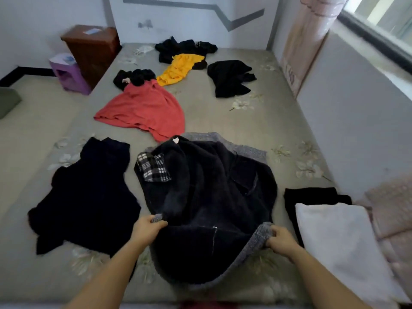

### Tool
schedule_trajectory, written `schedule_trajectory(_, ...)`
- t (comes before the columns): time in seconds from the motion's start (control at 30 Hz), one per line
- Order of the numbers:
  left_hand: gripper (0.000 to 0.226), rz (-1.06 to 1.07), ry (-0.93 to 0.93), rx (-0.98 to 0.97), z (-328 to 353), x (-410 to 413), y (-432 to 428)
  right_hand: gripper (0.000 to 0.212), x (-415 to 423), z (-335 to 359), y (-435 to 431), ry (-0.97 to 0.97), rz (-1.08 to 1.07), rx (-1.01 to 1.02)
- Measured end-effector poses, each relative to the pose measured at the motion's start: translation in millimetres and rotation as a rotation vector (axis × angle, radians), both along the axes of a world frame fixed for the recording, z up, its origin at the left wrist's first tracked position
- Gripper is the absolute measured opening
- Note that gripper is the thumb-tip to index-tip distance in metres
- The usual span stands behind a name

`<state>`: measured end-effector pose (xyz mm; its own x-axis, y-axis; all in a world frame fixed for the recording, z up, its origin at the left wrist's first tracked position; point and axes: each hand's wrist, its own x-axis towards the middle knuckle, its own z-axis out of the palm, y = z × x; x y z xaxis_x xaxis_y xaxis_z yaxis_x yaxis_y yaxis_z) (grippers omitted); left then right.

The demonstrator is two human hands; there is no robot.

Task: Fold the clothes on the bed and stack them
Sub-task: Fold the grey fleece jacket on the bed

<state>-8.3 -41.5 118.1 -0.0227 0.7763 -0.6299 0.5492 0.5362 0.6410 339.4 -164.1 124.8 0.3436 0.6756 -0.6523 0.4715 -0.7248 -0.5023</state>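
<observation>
A dark fleece-lined jacket [207, 197] with a grey knit outer side and a plaid patch lies spread on the bed in front of me. My left hand [146, 228] grips its grey edge at the near left. My right hand [282, 240] grips the grey hem at the near right. A dark navy garment [89, 197] lies flat to the left. Farther back lie a red shirt [142, 110], a yellow garment [178, 69], and black clothes [229, 78] [182, 49]. At the right, a white folded piece [338, 241] sits on a black folded one [312, 195].
The bed has a grey-green floral sheet [245, 121]. A brown cabinet [93, 50] and a purple stool [69, 74] stand at the far left. A wall and window run along the right side. A pink quilt [392, 215] lies at the near right.
</observation>
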Motion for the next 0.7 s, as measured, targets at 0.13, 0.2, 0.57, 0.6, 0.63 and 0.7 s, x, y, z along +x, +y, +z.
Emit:
schedule_trajectory(0.13, 0.016, 0.101, 0.007, -0.089, -16.5, 6.3, -8.9, 0.018, -5.9, -9.5, -8.1, -0.012, -0.104, 0.007)
schedule_trajectory(0.2, 0.022, 0.175, -0.019, -0.126, -15.8, 11.0, -8.2, 0.019, -6.0, -6.8, -3.6, -0.002, -0.191, -0.027)
schedule_trajectory(0.57, 0.037, 0.401, -0.289, -0.292, -31.2, 33.7, -13.5, 0.06, -26.5, -56.9, 11.4, 0.443, -0.866, -0.097)
schedule_trajectory(0.6, 0.041, 0.396, -0.271, -0.278, -33.6, 33.9, -13.1, 0.066, -28.3, -64.8, 15.5, 0.413, -0.899, -0.095)
schedule_trajectory(0.63, 0.043, 0.385, -0.25, -0.274, -37.3, 33.6, -12.6, 0.069, -29.4, -73.1, 18.3, 0.376, -0.935, -0.089)
schedule_trajectory(0.7, 0.046, 0.363, -0.196, -0.272, -42.5, 32.7, -10.5, 0.071, -29.0, -88.7, 20.1, 0.313, -0.971, -0.077)
